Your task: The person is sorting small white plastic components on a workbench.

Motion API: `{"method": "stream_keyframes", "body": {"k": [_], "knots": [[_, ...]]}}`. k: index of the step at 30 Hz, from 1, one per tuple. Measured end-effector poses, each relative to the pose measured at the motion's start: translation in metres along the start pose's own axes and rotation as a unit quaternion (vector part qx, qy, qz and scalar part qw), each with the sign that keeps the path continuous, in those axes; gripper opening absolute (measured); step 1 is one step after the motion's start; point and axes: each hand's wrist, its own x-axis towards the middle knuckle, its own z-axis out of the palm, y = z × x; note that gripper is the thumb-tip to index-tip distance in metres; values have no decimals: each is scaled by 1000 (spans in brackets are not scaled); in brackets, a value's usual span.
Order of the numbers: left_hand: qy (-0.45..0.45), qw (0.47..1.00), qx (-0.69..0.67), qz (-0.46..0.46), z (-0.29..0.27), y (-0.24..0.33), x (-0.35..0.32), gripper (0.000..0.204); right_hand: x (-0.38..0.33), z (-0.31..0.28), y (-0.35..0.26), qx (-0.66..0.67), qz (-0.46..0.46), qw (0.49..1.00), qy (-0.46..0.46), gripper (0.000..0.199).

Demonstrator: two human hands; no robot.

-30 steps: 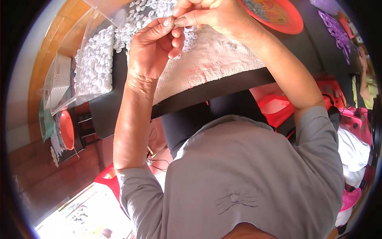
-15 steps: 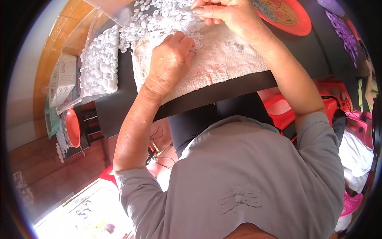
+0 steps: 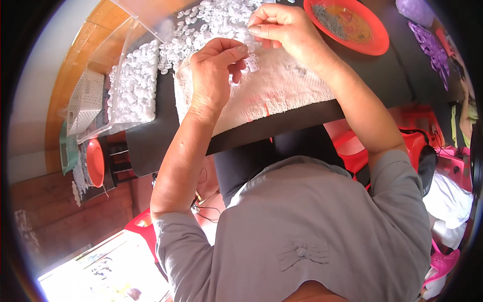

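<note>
Above the cloth, my left hand (image 3: 214,70) is closed in a pinch, thumb against the curled fingers. Whatever it holds is hidden; a white piece shows just below its fingertips. My right hand (image 3: 289,32) is close by on the right, thumb and forefinger pinched together, with anything between them too small to name. Past both hands spreads a heap of small white oval plastic pieces (image 3: 214,25), each with holes. Beneath them lies a pale towel (image 3: 282,83) with red marks along its near side.
On the left stands a clear plastic box (image 3: 116,95) full of the same white pieces, beside a white perforated basket (image 3: 86,98). A red plate (image 3: 380,40) with small grey metal bits sits at the far right of the black table (image 3: 146,143). Lower left is an orange-red dish (image 3: 95,161).
My left hand has come up from the edge of the white pieces and turned, so its thumb now shows. My right hand stays pinched and sits slightly lower in view.
</note>
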Motion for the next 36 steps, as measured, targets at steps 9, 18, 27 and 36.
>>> {"method": "stream_keyframes", "body": {"k": [9, 18, 27, 36], "knots": [[9, 981, -192, -20, 8, -10, 14, 8, -6, 6, 16, -7, -46, 999, -19, 1], [-13, 991, -134, -3, 0, -17, 10, 14, -7, 9, 18, 9, -60, 997, -36, 4], [5, 991, -135, 14, -1, -15, 7, 10, -8, 9, 9, 25, -28, 999, -35, 8], [17, 967, -251, -26, -2, -20, 9, 9, -7, 10, 18, -64, -47, 997, -24, 5]]}}
